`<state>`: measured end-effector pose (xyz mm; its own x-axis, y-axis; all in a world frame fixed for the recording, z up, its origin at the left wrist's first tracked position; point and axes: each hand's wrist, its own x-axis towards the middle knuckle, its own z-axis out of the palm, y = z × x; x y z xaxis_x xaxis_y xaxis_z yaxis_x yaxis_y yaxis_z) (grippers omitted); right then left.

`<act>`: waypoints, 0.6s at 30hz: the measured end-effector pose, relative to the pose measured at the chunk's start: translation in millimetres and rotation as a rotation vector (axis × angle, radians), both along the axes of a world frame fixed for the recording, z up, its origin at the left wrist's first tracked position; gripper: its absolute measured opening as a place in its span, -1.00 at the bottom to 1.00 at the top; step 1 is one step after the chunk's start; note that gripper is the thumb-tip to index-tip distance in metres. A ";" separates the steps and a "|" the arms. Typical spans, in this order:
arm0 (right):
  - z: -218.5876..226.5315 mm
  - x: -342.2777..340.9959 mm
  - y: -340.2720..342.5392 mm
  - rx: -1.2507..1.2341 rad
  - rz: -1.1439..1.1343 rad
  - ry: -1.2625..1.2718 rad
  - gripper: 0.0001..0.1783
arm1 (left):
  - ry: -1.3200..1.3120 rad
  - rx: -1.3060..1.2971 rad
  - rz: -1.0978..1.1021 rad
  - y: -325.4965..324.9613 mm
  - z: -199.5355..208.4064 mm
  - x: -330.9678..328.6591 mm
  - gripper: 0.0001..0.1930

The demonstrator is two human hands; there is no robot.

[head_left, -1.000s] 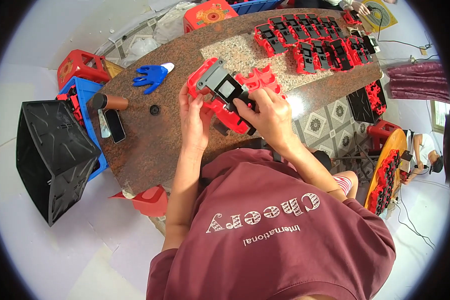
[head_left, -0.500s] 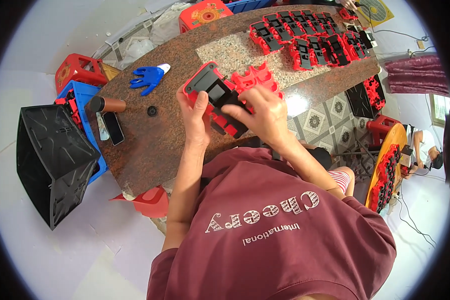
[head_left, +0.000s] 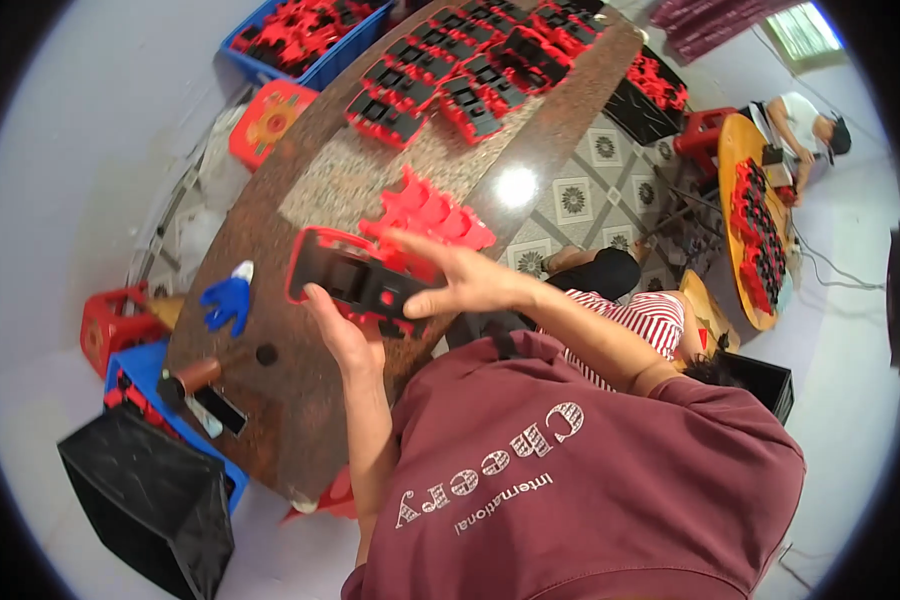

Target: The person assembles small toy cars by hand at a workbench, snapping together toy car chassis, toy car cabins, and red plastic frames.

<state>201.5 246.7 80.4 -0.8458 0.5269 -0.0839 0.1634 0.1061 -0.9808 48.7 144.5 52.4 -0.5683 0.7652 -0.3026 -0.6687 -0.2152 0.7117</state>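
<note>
Head view looks down on a long brown stone table (head_left: pixel 300 400) that runs from the lower left to the upper right. Both hands hold a red and black plastic casing (head_left: pixel 355 285) above the table's long right edge, near its middle. Left hand (head_left: pixel 342 335) comes up from below, its fingers curled under the casing's lower edge and gripping it. Right hand (head_left: pixel 470 285) reaches in from the right, fingers stretched nearly flat across the top of the casing, thumb underneath, so it pinches the part loosely rather than clenching it.

Just beyond the casing, a small pile of red plastic pieces (head_left: pixel 430 215) lies on the table by the same edge. Farther along, toward the far end, many assembled red and black casings (head_left: pixel 450 85) lie in rows. Near the left edge sits a blue rubber glove (head_left: pixel 225 300), with a small black knob (head_left: pixel 266 354) just beside it toward the near end. Close to the near corner lie a brown-handled tool (head_left: pixel 192 376) and a dark flat phone (head_left: pixel 220 410).

Off the table, a black crate (head_left: pixel 145 500) stands at the lower left and a blue crate of red parts (head_left: pixel 305 35) at the upper left. Another person (head_left: pixel 805 125) sits at a round table (head_left: pixel 740 160) far right.
</note>
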 end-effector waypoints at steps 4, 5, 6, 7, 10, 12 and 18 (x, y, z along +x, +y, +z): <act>9.6 30.8 9.7 0.016 -0.207 0.003 -0.07 | 0.316 -0.043 -0.146 41.9 11.3 31.4 -0.49; 8.5 35.7 18.6 0.056 -0.254 -0.019 -0.08 | 0.237 0.007 -0.180 58.4 4.7 31.6 -0.43; 5.2 41.3 27.4 0.094 -0.301 -0.040 -0.09 | 0.237 0.018 -0.202 74.6 -1.4 36.9 -0.43; 1.5 48.5 42.6 0.055 -0.280 -0.137 -0.14 | 0.193 0.001 -0.233 91.4 -8.6 44.6 -0.43; -41.1 85.6 116.0 -0.290 -0.305 -0.096 -0.24 | 0.030 -0.142 -0.269 147.3 -47.3 70.0 -0.48; -71.9 111.7 170.7 0.071 -0.820 -0.144 -0.33 | -0.045 -0.228 -0.329 187.2 -69.3 87.3 -0.17; -104.1 171.4 333.9 0.980 -1.064 -0.755 0.11 | -0.179 -0.553 -0.281 259.9 -121.8 109.7 0.08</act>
<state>372.9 580.6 -23.7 -0.0106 0.9109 0.4126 0.9509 0.1369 -0.2777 158.4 404.4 -69.4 -0.2731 0.5813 -0.7665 -0.7646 0.3523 0.5397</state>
